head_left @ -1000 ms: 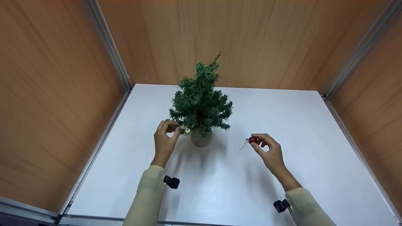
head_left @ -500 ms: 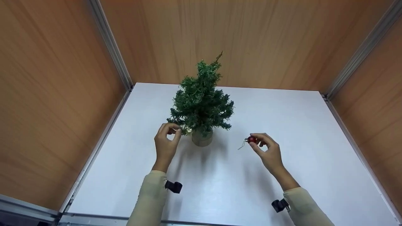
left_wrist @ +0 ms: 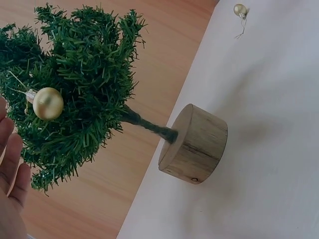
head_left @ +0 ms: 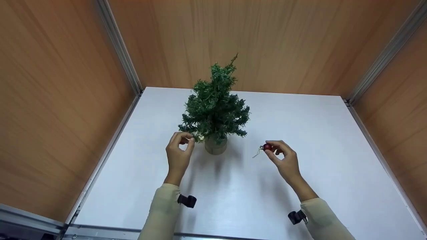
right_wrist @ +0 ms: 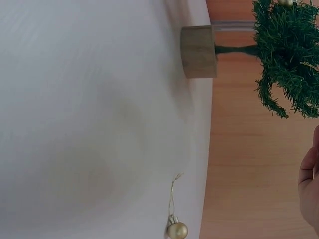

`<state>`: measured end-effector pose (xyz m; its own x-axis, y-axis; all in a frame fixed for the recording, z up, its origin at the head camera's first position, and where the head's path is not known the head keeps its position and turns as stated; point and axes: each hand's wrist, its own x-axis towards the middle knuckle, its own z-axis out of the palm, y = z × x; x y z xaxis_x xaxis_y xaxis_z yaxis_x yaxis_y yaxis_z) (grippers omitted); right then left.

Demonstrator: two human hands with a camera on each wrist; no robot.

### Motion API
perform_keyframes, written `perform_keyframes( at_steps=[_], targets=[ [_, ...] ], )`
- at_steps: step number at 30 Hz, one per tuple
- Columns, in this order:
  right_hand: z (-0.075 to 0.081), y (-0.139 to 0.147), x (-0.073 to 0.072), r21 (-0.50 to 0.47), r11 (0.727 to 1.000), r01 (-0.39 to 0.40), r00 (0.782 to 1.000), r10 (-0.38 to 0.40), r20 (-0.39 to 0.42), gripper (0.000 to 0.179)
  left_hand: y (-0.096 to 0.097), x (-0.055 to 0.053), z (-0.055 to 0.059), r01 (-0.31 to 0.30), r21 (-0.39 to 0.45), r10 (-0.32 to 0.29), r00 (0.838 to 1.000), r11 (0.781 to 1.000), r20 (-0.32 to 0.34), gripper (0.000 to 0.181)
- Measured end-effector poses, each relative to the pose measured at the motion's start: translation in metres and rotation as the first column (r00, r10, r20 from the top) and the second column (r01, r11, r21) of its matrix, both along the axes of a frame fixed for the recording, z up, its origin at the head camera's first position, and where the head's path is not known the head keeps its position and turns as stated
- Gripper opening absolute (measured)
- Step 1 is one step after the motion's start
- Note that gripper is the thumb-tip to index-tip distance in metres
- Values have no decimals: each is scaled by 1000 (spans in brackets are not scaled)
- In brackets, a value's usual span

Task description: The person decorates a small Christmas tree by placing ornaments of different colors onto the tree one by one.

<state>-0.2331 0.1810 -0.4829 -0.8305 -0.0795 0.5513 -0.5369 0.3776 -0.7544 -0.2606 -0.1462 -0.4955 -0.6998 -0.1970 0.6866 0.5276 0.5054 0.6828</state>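
Note:
A small artificial Christmas tree [head_left: 215, 103] stands upright on a round wooden base [left_wrist: 194, 144]. In the left wrist view, a gold bauble [left_wrist: 48, 103] hangs on a lower branch, its thread looped beside it. My left hand [head_left: 179, 155] is at the tree's lower left, thumb and forefinger bent close together. Its other fingers [left_wrist: 11, 164] are apart from that bauble, and I see nothing held. To the right of the tree, my right hand [head_left: 285, 160] pinches a red bauble [head_left: 267, 147] with a hanging thread, above the table.
Another gold bauble with a thread [right_wrist: 177, 230] lies on the white table [head_left: 233, 200]; I cannot find it in the head view. Wood-grain panels [head_left: 283, 43] with metal corner rails [head_left: 121, 50] enclose the back and sides.
My left hand has drawn back slightly from the lower left branches toward me. My right hand keeps the red bauble almost in place. The head view has shifted a little.

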Motion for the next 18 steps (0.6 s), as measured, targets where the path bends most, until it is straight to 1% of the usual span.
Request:
perform_keyframes(
  at_steps=[5,10,18],
  targets=[
    [2,-3,0,7,1000,5,1000,-5,-9,27,2,3,2,3,10,-3,1000,1000,-17,7],
    [3,-6,0,1,1000,-1,1000,1,-15,27,6,7,1,14,33,-13,1000,999,-28,7],
    [6,-10,1,8,1000,5,1000,-5,2,26,18,11,-1,39,64,-38,999,997,-15,5]
  ],
)
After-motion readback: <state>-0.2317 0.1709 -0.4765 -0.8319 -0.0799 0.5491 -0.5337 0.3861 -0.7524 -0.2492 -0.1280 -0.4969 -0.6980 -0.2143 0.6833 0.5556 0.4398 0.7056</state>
